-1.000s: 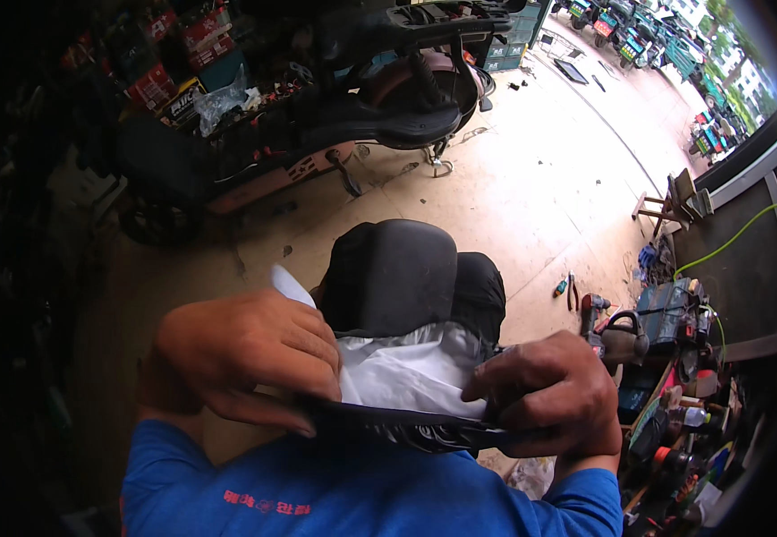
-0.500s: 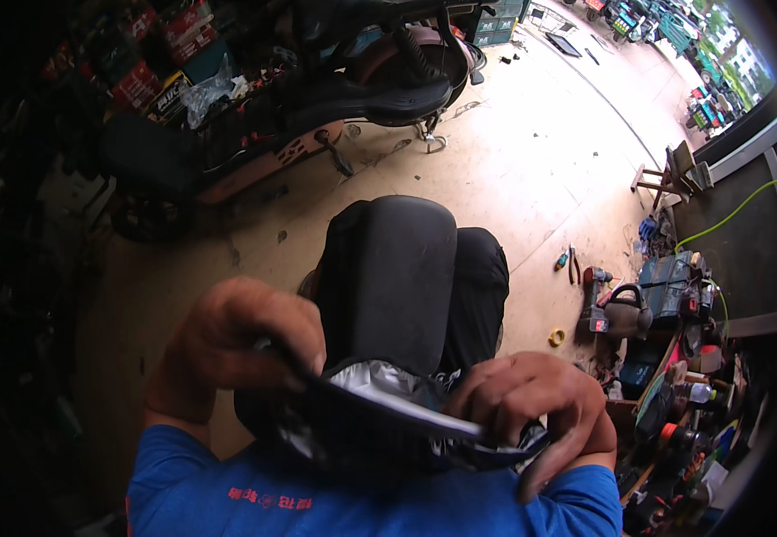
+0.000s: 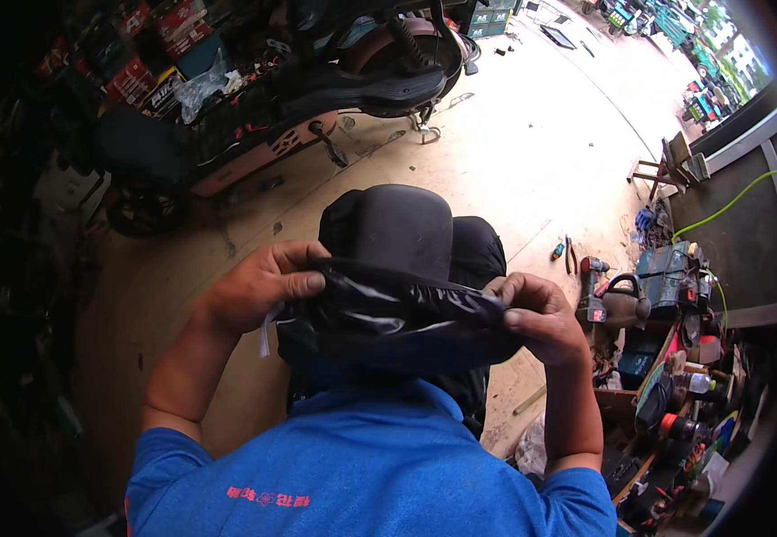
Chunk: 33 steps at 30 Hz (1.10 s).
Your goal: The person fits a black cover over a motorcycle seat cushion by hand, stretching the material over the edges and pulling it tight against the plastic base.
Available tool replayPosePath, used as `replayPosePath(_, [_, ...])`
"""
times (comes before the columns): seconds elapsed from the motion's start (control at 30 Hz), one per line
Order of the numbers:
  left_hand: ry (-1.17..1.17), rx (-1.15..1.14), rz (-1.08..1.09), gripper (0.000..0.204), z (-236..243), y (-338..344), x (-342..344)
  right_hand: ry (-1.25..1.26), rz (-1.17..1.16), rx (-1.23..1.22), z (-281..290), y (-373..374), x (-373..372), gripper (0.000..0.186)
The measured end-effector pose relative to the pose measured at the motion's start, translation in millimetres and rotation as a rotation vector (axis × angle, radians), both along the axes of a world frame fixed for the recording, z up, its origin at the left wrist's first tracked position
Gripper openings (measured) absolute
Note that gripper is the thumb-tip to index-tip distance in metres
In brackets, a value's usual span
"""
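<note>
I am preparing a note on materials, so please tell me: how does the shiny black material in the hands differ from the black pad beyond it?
The shiny black material is glossy and wrinkled; the black pad is duller and mostly smooth. The material spans sideways between the left hand and the right hand, pinched by both, while neither hand grips the pad's visible part. Both are black.

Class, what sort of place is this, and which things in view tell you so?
Probably a small repair workshop for two-wheeled vehicles: a parked scooter stands ahead, with pliers and a power drill to the right.
</note>
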<state>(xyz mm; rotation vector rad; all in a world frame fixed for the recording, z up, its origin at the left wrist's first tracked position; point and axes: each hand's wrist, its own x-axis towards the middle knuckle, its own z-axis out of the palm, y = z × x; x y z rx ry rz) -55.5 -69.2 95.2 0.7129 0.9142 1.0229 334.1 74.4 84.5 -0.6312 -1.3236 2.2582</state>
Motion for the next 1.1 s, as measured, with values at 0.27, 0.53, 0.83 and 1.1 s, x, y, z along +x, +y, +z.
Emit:
replayPosePath(0.27, [0.091, 0.007, 0.529, 0.017, -81, 105, 7, -0.281, -0.361, 0.192, -64, 65, -77, 0.036])
replayPosePath(0.53, [0.595, -0.045, 0.466, 0.018, -104, 132, -1, -0.661, -0.171, 0.339, -73, 110, -109, 0.026])
replayPosePath(0.83, [0.046, -0.170, 0.506, 0.022, -78, 94, 11, -0.300, -0.197, 0.320, -97, 101, -88, 0.025])
replayPosePath(1.1, [-0.023, -0.189, 0.425, 0.038, -84, 25, 19, -0.222, -0.358, -0.148, -96, 18, -59, 0.036])
